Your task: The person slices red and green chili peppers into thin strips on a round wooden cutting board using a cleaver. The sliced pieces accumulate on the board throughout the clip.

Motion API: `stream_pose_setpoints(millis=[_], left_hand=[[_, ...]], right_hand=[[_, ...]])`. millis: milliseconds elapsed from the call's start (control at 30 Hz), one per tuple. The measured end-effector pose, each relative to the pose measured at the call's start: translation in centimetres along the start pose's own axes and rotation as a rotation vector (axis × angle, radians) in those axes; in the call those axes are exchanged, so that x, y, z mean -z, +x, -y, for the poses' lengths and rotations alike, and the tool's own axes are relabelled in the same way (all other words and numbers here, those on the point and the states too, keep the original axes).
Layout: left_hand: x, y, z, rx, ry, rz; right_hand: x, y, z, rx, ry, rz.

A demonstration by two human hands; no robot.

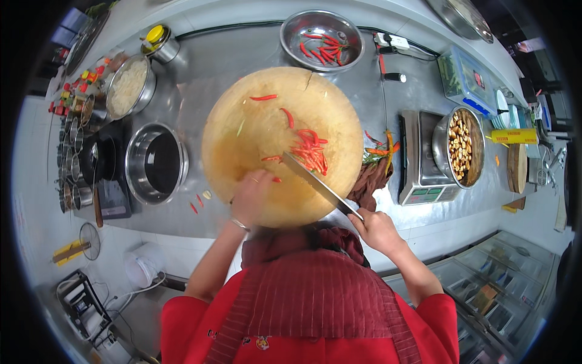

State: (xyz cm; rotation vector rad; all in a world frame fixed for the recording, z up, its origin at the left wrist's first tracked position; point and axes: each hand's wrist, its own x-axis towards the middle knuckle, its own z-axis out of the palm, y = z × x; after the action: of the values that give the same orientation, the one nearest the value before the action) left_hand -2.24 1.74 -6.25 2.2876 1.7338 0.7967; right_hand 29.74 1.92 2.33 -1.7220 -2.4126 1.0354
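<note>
My right hand [379,232] grips the handle of a kitchen knife [318,184]. The blade slants up and left over a round wooden chopping board [242,151], its tip by a pile of cut red chillies [310,151]. My left hand [253,195] is over the board's near left part, smeared by motion, so its fingers do not show clearly. A small red chilli piece [277,179] lies beside its fingertips. Two chillies lie apart from the pile: a red chilli [264,97] at the far side and a curved chilli [287,117] nearer the pile.
Behind the board stands a steel bowl [291,51] of whole red chillies. To the left are an empty-looking steel pot [134,179] and a bowl of pale food [130,85]. On the right sit a dark cloth [368,187], a scale [418,176] and a bowl of brown pieces [461,145].
</note>
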Motion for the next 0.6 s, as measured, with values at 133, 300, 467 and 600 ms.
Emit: stream_pose_setpoints(millis=[133, 300, 467, 600], left_hand=[[-2.2, -3.1, -3.2, 0.074, -0.043, 0.035], [-3.9, -5.0, -3.8, 0.12, -0.116, -0.136], [-3.7, -5.0, -3.5, 0.085, -0.166, -0.208], [-4.2, -5.5, -2.7, 0.043, -0.134, -0.227]], right_hand=[[-0.6, -0.1, 0.4, 0.039, -0.037, 0.139], [-0.9, -1.1, 1.0, 0.016, 0.004, 0.146], [-1.6, -1.7, 1.9, 0.1, -0.111, 0.053], [0.0, -2.4, 4.0, 0.155, -0.169, 0.067]])
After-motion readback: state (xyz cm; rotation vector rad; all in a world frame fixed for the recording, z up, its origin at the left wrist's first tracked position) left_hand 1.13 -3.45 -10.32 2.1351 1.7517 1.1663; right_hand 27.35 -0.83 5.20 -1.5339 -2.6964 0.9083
